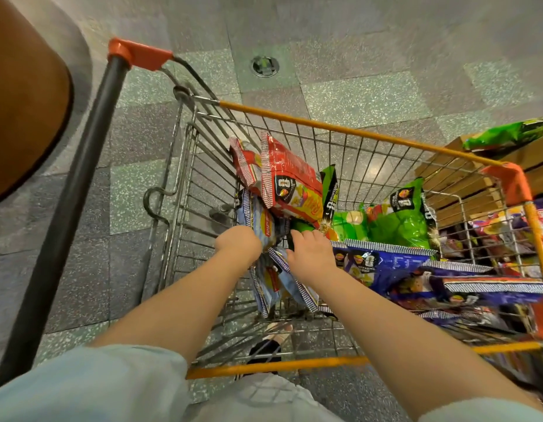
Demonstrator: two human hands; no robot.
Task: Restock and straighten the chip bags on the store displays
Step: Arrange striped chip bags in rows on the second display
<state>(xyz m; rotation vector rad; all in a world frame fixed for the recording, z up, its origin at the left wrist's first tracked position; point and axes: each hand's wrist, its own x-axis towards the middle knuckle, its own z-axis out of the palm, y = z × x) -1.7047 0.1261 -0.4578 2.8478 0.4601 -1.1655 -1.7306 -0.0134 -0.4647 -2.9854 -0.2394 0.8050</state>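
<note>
The left hand (pixel 238 240) reaches down into the shopping cart (pixel 340 129), its grip hidden: the knuckles face the camera and the fingers curl out of sight against a pale blue chip bag (pixel 265 226), so I cannot tell whether it holds the bag. The right hand (pixel 309 249) reaches in just beside it, fingers bent downward among the bags; its grip cannot be made out either. Both forearms are bare and stretch forward from light blue sleeves (pixel 112 385).

The chip bags lie loose inside the cart. More pale blue bags (pixel 282 281) sit under the two wrists. A red bag (pixel 290 184) leans tilted above the hands at the handle end, green bags (pixel 398 219) lie behind the right hand, and dark blue bags (pixel 386 263) spread toward the far right end.

The cart is wire, with an orange rim, orange corner caps and a black handle bar (pixel 75 193). It stands on a speckled tile floor (pixel 370 99) in grey and green squares, with a round metal drain (pixel 265 66) set into it. Cardboard boxes (pixel 465 190) and another green bag (pixel 507 135) stand beyond the cart on the right.
</note>
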